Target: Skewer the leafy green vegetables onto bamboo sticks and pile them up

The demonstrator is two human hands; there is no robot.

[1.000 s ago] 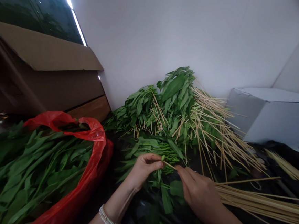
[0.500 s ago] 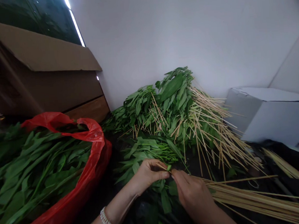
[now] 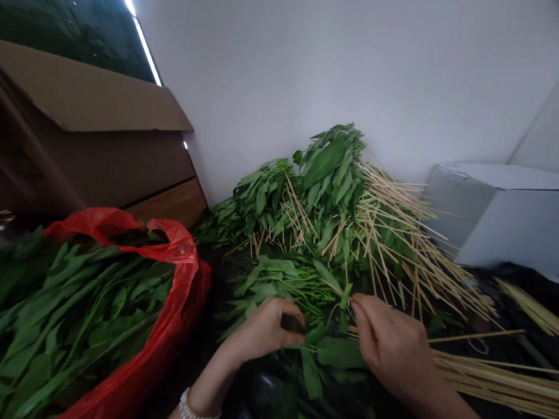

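Note:
My right hand (image 3: pixel 393 339) pinches a thin wooden skewer (image 3: pixel 332 285) with a folded bit of green stem (image 3: pixel 346 296) on it, close to my fingertips. To its left, my left hand (image 3: pixel 268 328) is open and holds nothing; its fingers curve with a gap to the thumb. Beyond my left hand lies a bunch of leafy green stems (image 3: pixel 309 284), cut ends toward the right. Loose broad leaves (image 3: pixel 340 352) rest on the dark plastic between my hands. A bundle of bare skewers (image 3: pixel 506 379) lies beside my right wrist.
A red plastic bag (image 3: pixel 189 294) full of long leafy greens (image 3: pixel 75 316) stands at left, before an open cardboard box (image 3: pixel 111 164). Against the white wall, greens threaded on skewers (image 3: pixel 335 173) are heaped. A white box (image 3: pixel 517 216) and more skewers (image 3: pixel 543 308) are at right.
My hands have moved apart. The right hand has carried the skewer and green piece rightward and slightly up, while my left hand has let go and opened.

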